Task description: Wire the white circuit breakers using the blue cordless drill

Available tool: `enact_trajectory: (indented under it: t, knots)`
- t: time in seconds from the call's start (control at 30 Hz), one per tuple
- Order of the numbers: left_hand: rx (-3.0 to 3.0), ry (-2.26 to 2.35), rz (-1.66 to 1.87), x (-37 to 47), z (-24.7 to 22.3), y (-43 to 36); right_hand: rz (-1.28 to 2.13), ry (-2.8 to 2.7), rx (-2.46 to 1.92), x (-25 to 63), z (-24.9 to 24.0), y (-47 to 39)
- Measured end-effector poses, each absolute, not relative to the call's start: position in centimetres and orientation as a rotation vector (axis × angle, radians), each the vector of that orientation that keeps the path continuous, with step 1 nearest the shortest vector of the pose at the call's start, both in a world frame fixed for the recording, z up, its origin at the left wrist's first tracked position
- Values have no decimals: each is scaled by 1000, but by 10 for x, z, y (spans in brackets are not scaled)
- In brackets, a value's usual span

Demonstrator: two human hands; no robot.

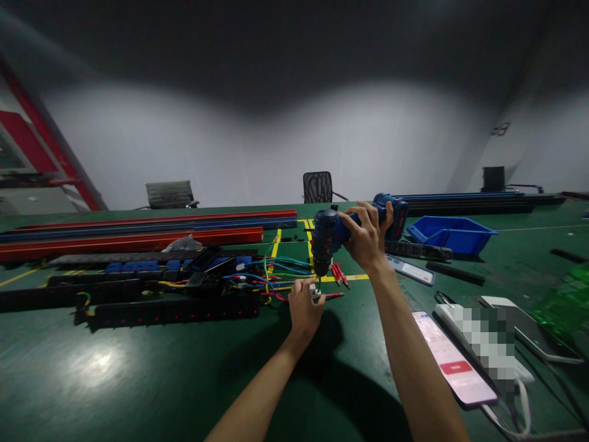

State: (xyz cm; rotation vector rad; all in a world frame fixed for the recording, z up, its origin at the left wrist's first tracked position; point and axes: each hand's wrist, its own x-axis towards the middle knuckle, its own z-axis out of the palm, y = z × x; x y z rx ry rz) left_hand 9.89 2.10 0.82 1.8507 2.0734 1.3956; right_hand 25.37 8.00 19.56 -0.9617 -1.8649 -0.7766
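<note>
Your right hand (368,239) grips the drill (324,236), bit (319,280) down at the small white piece (315,292) your left hand (304,310) pinches; drill work appears underway, calling for steady alignment.

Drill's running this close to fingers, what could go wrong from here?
1. The drill in the right hand points its bit down right by the left hand; a slip might catch a fingertip.
2. The small white piece sits in the left hand's fingers, with no clamp visible, so it could twist under torque.
3. Loose red leads lie close by and might snag.
</note>
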Motion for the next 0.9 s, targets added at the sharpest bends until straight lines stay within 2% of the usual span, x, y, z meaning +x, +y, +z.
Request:
enact_trajectory:
  t: [0.9]
  knots:
    - [1849,2042,1408,98,11,19,-747,-1884,-973,255,193,82]
